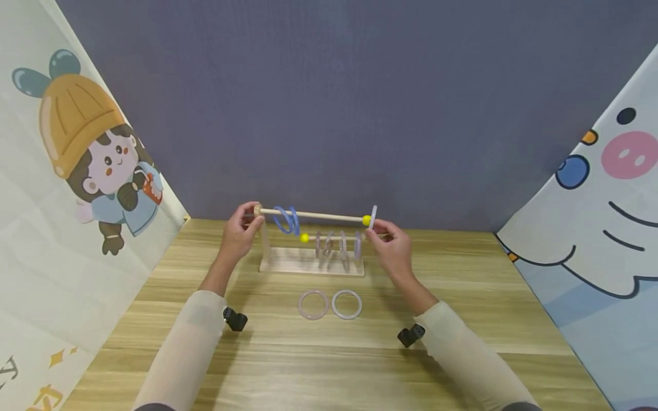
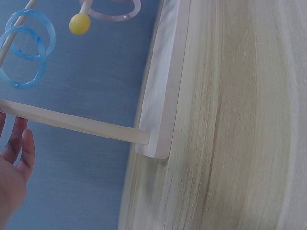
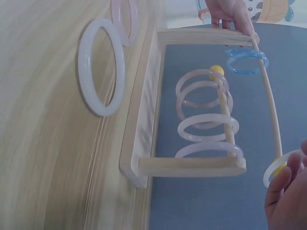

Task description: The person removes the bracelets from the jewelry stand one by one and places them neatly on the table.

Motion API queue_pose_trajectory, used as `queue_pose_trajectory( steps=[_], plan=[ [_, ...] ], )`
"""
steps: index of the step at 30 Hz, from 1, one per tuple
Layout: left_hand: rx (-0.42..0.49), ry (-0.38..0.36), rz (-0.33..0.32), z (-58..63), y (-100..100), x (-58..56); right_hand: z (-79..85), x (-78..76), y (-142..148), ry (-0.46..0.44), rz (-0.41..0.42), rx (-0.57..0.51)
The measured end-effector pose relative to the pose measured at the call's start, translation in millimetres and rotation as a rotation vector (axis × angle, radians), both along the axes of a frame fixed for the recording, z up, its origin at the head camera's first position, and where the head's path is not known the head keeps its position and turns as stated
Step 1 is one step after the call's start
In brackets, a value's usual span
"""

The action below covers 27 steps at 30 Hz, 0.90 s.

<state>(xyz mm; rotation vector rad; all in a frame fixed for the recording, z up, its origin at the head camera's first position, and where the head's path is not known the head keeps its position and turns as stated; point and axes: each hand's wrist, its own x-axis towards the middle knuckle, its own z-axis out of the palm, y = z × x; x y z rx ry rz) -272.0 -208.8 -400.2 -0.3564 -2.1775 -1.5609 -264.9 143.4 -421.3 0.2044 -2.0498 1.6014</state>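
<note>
My left hand (image 1: pixel 239 231) grips the top of the tall left post (image 2: pixel 76 122) of a wooden bangle stand (image 1: pixel 308 262), where the upper rod (image 1: pixel 329 216) begins. Two blue bangles (image 1: pixel 287 221) hang on that rod near the left hand. A yellow ball (image 1: pixel 366 220) caps the rod's right end. My right hand (image 1: pixel 393 248) pinches a whitish bangle (image 1: pixel 373 214) between thumb and fingers, right at this ball. In the right wrist view, the ball shows through the bangle's opening.
A shorter lower rod with its own yellow ball (image 1: pixel 305 238) carries several pale bangles (image 3: pixel 208 127). On the wooden table (image 1: pixel 442 285), a pinkish bangle (image 1: pixel 300 311) and a white bangle (image 1: pixel 334 311) lie flat before the stand. A grey-blue panel (image 1: pixel 329 114) rises behind.
</note>
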Motion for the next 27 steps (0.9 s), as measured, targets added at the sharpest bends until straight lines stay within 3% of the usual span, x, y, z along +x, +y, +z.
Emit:
queue_pose_trajectory(
  steps=[5,12,18,27],
  plan=[
    [-0.002,-0.003,0.000,-0.9,0,-1.8,8.6,8.3,5,-0.001,-0.016,0.014],
    [-0.018,-0.020,-0.005,-1.1,0,-2.0,25.5,26.8,20,0.007,0.039,0.079],
    [-0.024,-0.003,-0.002,-0.1,0,-0.5,19.9,26.7,36,0.049,0.100,0.173],
    [-0.049,0.018,0.007,1.2,-1,0.3,4.0,25.9,56,0.151,0.253,0.361]
  ],
)
